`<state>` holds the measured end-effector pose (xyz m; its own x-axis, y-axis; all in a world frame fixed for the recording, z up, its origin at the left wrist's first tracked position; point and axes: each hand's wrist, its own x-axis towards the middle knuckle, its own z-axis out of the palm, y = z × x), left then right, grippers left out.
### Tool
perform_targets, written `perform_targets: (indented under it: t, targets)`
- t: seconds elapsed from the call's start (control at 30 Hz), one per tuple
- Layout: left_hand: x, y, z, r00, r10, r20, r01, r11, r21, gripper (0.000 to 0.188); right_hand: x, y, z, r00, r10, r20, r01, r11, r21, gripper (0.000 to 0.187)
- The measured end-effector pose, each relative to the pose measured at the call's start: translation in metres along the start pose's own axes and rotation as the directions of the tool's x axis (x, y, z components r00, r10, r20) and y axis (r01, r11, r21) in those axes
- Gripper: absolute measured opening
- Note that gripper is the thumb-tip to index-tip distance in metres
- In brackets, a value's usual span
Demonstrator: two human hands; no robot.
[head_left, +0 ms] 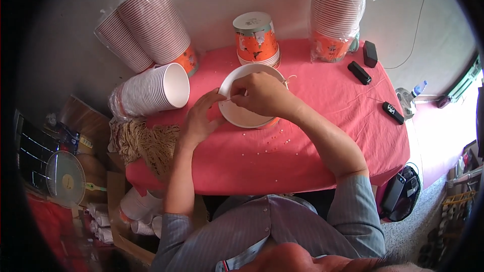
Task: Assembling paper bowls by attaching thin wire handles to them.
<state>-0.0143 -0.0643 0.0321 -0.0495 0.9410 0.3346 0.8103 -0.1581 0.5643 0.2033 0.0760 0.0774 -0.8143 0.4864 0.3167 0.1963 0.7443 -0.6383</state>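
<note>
A white-lined paper bucket (248, 117) stands mouth up on the table before me, with a bit of orange outside showing at its lower edge. My left hand (200, 120) grips its left rim, the fingers over the edge and the thumb low on the side. Over the opening, my right hand (263, 93) is closed in a pinch near that same rim. Something thin and pale shows at its fingertips, too small to name. A knotted beige cord (289, 79) sticks out at the bucket's right rim. Small pale and reddish bits (273, 150) lie scattered in front.
Behind the bucket stands an upside-down stack of orange printed buckets (256, 43). Bagged bucket stacks (154, 25) rise at left, another (337, 15) at back right. One stack (151, 90) lies sideways above a bundle of beige cords (151, 143). Black devices (359, 72) sit at right.
</note>
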Motion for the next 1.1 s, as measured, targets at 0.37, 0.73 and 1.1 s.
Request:
perform_targets:
  t: [0.37,0.73,1.1]
  targets:
    - [-0.015,-0.002,0.011,0.965,0.186,-0.184,-0.167,0.979,0.115,0.073,-0.001,0.001,0.016,0.998,0.044,0.035,-0.044,0.999,-0.022,0.019]
    - [-0.017,0.001,0.015,0.944,0.238,-0.229,-0.213,0.968,0.131,0.071,-0.001,0.006,0.025,0.999,-0.037,-0.002,0.037,0.999,-0.027,0.019]
    - [-0.016,0.002,0.016,0.933,0.276,-0.229,-0.249,0.958,0.141,0.071,-0.001,0.004,0.025,0.999,-0.012,0.032,0.013,0.999,-0.052,0.021]
